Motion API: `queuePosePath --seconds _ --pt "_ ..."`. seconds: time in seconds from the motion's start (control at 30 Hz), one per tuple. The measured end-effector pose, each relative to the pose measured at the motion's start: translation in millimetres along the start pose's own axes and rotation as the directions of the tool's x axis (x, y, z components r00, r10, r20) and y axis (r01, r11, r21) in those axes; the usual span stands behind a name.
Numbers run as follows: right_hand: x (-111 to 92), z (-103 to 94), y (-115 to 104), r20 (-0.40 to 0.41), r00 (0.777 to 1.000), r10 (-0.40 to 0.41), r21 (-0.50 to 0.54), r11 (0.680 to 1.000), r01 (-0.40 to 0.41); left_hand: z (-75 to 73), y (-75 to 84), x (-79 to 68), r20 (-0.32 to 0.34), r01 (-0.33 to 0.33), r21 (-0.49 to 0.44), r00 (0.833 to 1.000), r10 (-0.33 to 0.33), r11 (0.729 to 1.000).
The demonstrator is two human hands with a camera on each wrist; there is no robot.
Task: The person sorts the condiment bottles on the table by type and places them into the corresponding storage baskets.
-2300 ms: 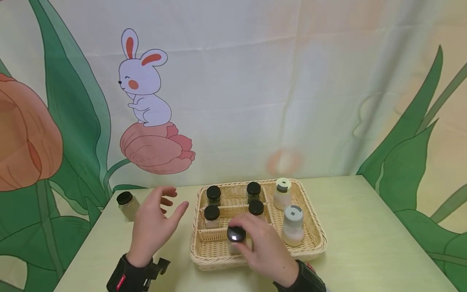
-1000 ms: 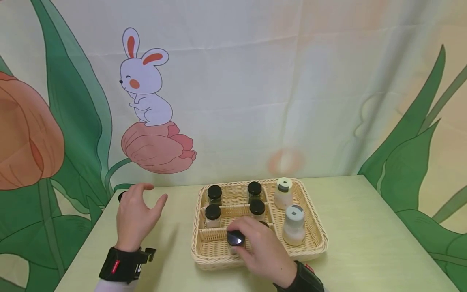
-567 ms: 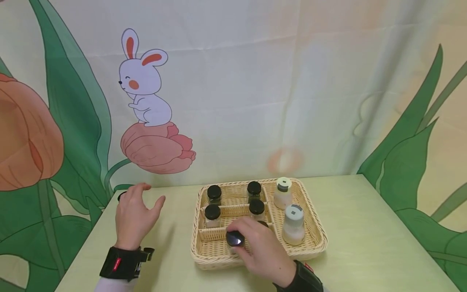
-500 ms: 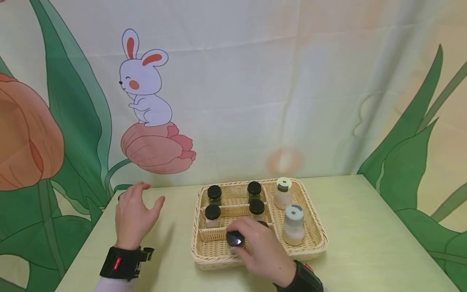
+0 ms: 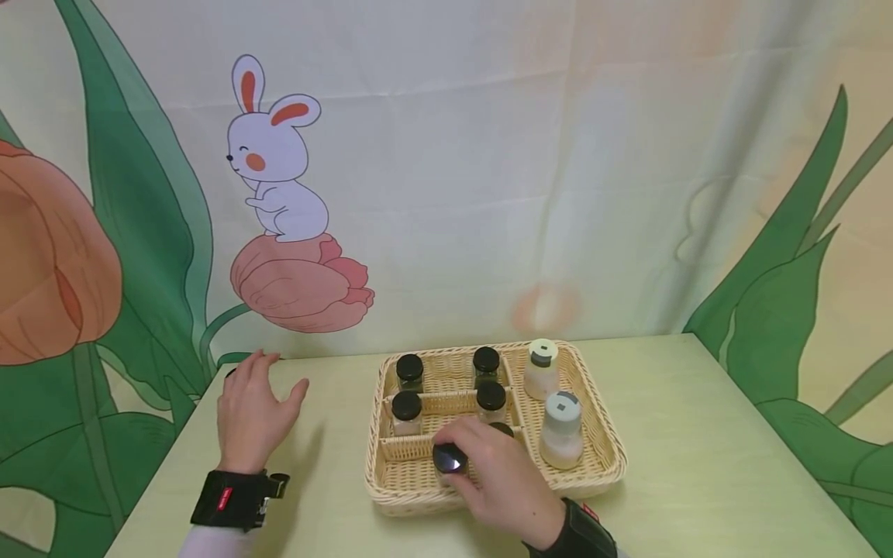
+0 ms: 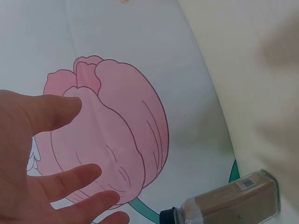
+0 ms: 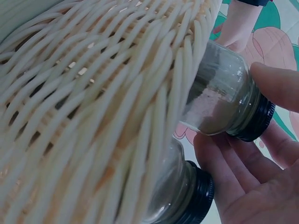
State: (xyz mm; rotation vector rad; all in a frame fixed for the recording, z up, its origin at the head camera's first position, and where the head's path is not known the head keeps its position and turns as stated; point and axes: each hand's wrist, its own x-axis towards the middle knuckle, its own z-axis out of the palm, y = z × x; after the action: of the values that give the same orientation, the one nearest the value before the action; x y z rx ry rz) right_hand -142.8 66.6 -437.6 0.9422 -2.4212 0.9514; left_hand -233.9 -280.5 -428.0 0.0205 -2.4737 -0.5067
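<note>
My right hand (image 5: 505, 480) grips a small glass jar (image 5: 449, 459) by its black lid in the basket's front compartment. The right wrist view shows the thumb and fingers around this jar (image 7: 217, 93), which has some pale contents. A second black-lidded jar (image 7: 198, 196) stands beside it, mostly hidden by the hand in the head view. Off to the left, my left hand (image 5: 254, 418) is held over the table with its fingers spread, holding nothing. Near it stands a jar of brown powder (image 6: 233, 200), almost wholly covered by that hand in the head view.
The divided wicker basket (image 5: 418, 508) holds several more black-lidded jars, among them one at the back left (image 5: 409, 372). Two pale-capped shakers, one yellowish (image 5: 542, 372) and one grey-white (image 5: 561, 430), stand in its right compartment. A printed curtain (image 5: 446, 194) hangs behind the table.
My left hand has moved left, away from the basket and in front of the brown-powder jar. The right hand keeps its grip, with the jar's lid tipped slightly nearer me.
</note>
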Motion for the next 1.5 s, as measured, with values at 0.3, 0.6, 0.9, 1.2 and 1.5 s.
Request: queuePosePath --seconds 0.3,0.6,0.9,1.2,1.5 --pt "-1.3 1.0 0.1 0.056 0.998 0.033 -0.059 0.998 -0.03 8.4 -10.9 -1.2 0.055 0.015 0.003 0.998 -0.016 1.0" --pt "-2.2 0.8 -0.2 0.066 0.997 0.03 -0.063 0.998 -0.026 14.3 -16.7 -2.7 0.063 0.001 0.01 0.998 -0.002 1.0" --pt "-2.8 2.9 0.8 0.08 0.997 0.019 -0.075 0.997 -0.013 14.2 -21.9 -1.7 0.026 0.007 0.075 1.0 -0.009 0.997" --pt "-3.1 1.4 0.1 0.086 0.996 0.021 -0.078 0.997 -0.015 16.3 -31.4 -1.5 0.03 0.014 0.104 0.999 -0.017 0.995" --pt "-2.2 1.5 -0.7 0.107 0.994 0.02 -0.09 0.996 -0.01 16.1 -41.0 -0.7 0.045 0.057 0.107 0.997 -0.062 0.993"
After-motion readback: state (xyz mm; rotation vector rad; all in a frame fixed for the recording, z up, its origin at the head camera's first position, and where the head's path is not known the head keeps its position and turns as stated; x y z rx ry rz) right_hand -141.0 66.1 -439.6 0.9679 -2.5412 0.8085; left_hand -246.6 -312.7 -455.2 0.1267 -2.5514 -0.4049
